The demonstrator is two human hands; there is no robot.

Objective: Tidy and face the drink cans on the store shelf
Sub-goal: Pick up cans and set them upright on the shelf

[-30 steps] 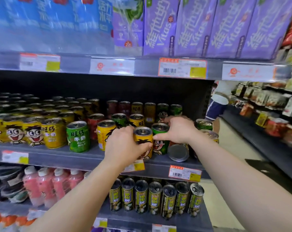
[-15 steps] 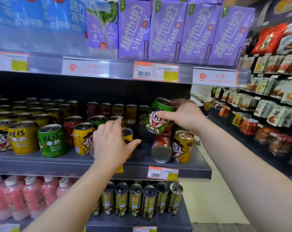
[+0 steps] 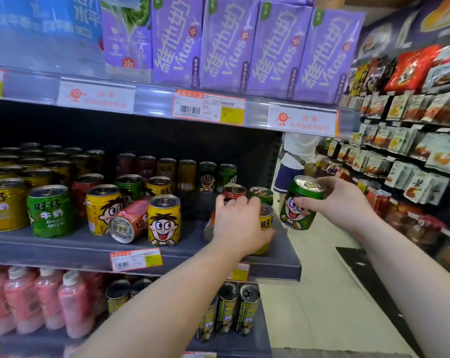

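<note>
My right hand [image 3: 340,202] holds a green cartoon-face can [image 3: 300,204] tilted in the air, off the right end of the middle shelf [image 3: 275,264]. My left hand [image 3: 238,223] wraps around a yellow can [image 3: 266,223] at the shelf's front right corner. A red can lies on its side just left of that hand, mostly hidden. Further left another red can [image 3: 129,220] lies on its side, leaning between an upright yellow can [image 3: 164,219] showing the face and a yellow can [image 3: 102,209] turned partly sideways. A green can [image 3: 51,210] and more yellow cans stand to the left.
Rows of red, yellow and green cans [image 3: 167,171] fill the back of the shelf. Purple drink cartons [image 3: 226,45] sit on the shelf above. Pink bottles [image 3: 38,298] and dark cans [image 3: 244,308] are below. A person [image 3: 293,158] stands in the aisle beside snack racks [image 3: 412,112].
My right hand carried the green can up and right, off the shelf end. My left hand left the yellow can in the middle and moved right onto a yellow can at the corner.
</note>
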